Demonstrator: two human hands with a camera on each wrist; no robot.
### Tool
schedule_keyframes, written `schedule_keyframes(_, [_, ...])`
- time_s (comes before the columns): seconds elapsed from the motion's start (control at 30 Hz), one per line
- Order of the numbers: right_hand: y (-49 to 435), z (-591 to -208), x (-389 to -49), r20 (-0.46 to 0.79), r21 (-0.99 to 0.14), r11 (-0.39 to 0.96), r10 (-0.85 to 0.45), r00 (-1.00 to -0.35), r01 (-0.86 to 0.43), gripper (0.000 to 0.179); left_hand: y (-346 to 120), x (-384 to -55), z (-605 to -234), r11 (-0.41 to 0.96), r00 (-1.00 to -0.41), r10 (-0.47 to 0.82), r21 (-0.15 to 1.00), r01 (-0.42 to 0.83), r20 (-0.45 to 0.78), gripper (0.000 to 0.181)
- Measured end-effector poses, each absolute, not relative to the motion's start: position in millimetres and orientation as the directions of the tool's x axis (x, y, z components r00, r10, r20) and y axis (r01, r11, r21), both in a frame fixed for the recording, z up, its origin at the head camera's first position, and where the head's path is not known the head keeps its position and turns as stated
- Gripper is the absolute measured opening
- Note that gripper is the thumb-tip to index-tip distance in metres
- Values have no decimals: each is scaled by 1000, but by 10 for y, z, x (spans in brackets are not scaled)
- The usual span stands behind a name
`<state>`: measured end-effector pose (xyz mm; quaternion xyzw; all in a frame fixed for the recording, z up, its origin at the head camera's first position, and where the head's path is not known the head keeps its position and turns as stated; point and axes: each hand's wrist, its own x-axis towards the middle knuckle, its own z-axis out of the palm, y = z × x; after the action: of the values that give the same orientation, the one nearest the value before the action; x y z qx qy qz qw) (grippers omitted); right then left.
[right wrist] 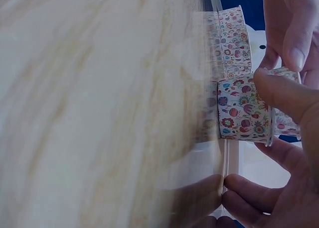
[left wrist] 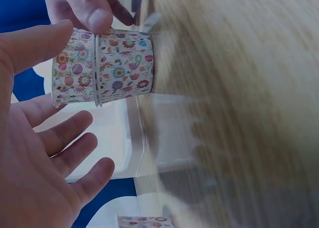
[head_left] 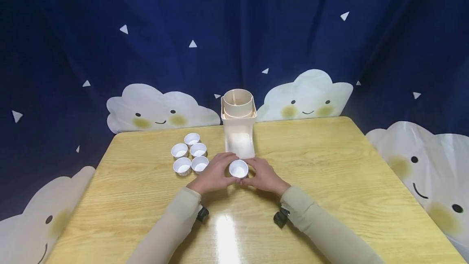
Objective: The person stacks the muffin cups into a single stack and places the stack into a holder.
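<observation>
On my feed, to the left of both hands, I see five paper cups point(head_left: 197, 150), open side up: one farthest off, then two pairs, the nearest pair's inner cup just beside the left hand point(head_left: 217, 173). I can see that hand's thumb and index finger pinching the upper cup point(head_left: 238, 169), its other three fingers spread apart. Directly between the hands, that cup sits nested in the lower cup point(left wrist: 127, 66), rim showing, both printed with flowers; the lower one stands upright on the wooden table point(head_left: 311, 154). Just beyond the fingertips I have a cream stand point(head_left: 239, 133), a round tub point(head_left: 238, 103) in its top. Next comes the right hand point(head_left: 264, 175), which I see pinching the lower cup with thumb and index finger, the remaining fingers beyond it. Behind each hand, toward the person, I spot a black wrist camera point(head_left: 281, 218) under a beige sleeve point(head_left: 322, 223).
</observation>
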<state>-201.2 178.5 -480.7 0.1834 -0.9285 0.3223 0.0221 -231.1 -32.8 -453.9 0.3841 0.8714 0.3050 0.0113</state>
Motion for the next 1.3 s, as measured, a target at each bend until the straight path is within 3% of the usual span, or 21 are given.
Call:
schedule_keyframes(0.63, [1786,-4771,-1979,118,-620,726,-289,-950,-298,65,-299,-2307,-4601,519,-710,676,557,648,196,62])
schedule_keyframes(1.0, [1805,-4802,-2003,166,-637,684,-329,-930,-356,63,-321,-2287,-4596,529,-712,686,571,628,148,70])
schedule_keyframes(1.3, [1767,-4805,-1999,155,-651,686,-300,-941,-326,63,-444,-2226,-4545,528,-719,670,564,635,182,71])
